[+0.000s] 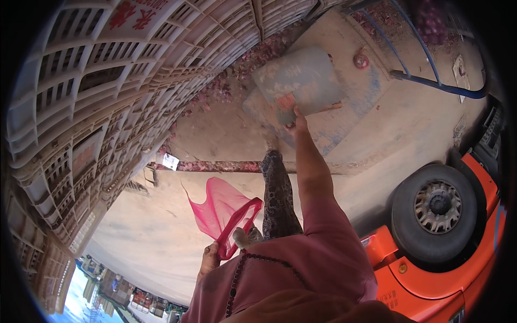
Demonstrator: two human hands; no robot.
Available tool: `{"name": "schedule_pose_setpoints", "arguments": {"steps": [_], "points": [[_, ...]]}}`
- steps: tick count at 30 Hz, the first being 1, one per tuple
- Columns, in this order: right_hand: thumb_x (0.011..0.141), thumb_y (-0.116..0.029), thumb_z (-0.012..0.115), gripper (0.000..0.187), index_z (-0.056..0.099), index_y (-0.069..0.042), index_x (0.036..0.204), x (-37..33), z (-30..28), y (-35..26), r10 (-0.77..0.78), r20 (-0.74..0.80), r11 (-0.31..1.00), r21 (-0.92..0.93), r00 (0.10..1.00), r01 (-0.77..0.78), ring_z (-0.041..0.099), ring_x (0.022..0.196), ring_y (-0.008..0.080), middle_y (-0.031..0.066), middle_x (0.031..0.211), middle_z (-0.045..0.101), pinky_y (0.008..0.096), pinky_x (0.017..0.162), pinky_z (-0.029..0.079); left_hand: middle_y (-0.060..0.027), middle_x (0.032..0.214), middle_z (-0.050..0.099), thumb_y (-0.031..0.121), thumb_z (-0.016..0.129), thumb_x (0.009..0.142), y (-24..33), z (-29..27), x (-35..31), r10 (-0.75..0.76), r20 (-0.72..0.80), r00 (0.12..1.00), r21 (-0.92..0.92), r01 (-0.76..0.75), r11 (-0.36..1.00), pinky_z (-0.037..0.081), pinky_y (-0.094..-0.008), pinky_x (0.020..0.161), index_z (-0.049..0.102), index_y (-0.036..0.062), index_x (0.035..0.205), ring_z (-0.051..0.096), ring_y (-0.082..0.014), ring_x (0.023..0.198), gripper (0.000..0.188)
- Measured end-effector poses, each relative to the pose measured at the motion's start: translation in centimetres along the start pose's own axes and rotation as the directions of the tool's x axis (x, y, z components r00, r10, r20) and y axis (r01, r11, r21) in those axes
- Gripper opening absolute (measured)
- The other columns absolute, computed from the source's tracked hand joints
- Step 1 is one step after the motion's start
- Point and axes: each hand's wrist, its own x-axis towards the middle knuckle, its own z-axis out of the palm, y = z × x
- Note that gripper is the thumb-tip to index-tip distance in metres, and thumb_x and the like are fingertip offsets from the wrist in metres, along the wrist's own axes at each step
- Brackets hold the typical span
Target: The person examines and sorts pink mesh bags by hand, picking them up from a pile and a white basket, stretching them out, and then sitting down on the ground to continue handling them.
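My right hand [297,123] reaches far out and grips the near edge of a flat grey scoop-like board [299,75] lying on the dusty concrete floor. My left hand [209,256] stays close to my body and holds a pink-red mesh bag [222,207] by its mouth, so the bag hangs loose in the air. Between the two arms I see my leg in patterned trousers [278,194]. A string of dark beads [239,277] dangles over my pink shirt.
Tall stacks of white plastic crates [91,102] fill the left side. Purple onion skins [226,86] litter the floor along them. An orange vehicle with a black tyre [436,212] stands at the right. A blue hose [431,81] crosses the floor beyond the board.
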Motion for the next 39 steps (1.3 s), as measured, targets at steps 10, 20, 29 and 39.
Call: {"name": "schedule_pose_setpoints", "arguments": {"steps": [10, 20, 29, 39], "points": [[0.084, -0.018, 0.064, 0.039, 0.052, -0.006, 0.119, -1.5, 1.7, -1.8, -0.268, 0.21, 0.924, 0.332, 0.94, 0.189, 0.059, 0.098, 0.0264, 0.0084, 0.112, 0.059, 0.046, 0.081, 0.05, 0.0041, 0.064, 0.047, 0.033, 0.054, 0.091, 0.9, -1.2, 2.1, 0.062, 0.014, 0.998, -0.018, -0.062, 0.998, 0.031, -0.025, 0.052, 0.054, 0.0085, 0.072, 0.039, -0.0076, 0.057, 0.031], [0.079, -0.008, 0.063, 0.04, 0.052, 0.006, 0.114, -9.0, -7.9, -2.7, -0.528, -0.024, 0.818, -0.285, 0.849, 0.5, 0.06, 0.092, 0.0305, 0.0181, 0.102, 0.059, 0.0437, 0.074, 0.051, 0.002, 0.061, 0.051, 0.035, 0.053, 0.091, 0.0, -7.4, 0.2, 0.353, 0.265, 0.898, 0.144, -0.398, 0.906, 0.034, -0.0255, 0.047, 0.058, 0.0093, 0.074, 0.044, -0.0097, 0.051, 0.031], [0.061, -0.036, 0.073, 0.069, 0.055, 0.004, 0.114, -33.2, -34.0, 22.7, -0.683, -0.09, 0.302, -0.938, 0.725, 0.168, 0.06, 0.103, 0.0314, 0.0235, 0.109, 0.061, 0.0371, 0.087, 0.048, -0.0125, 0.095, 0.063, 0.033, 0.048, 0.093, -3.2, -19.0, 4.0, 0.43, 0.55, 0.716, 0.044, -0.538, 0.842, 0.052, -0.0345, 0.068, 0.055, -0.0035, 0.11, 0.063, -0.0219, 0.078, 0.041], [0.067, -0.041, 0.073, 0.064, 0.059, 0.002, 0.112, -42.9, -56.2, 59.5, -0.373, -0.618, 0.749, -0.641, 0.692, -0.169, 0.057, 0.109, 0.0298, 0.0185, 0.118, 0.058, 0.0387, 0.089, 0.049, -0.0062, 0.084, 0.065, 0.035, 0.049, 0.092, -9.5, -20.2, 4.7, 0.351, 0.559, 0.751, 0.406, -0.617, 0.674, 0.053, -0.0367, 0.068, 0.058, 0.0072, 0.102, 0.062, -0.0216, 0.071, 0.031]]}}
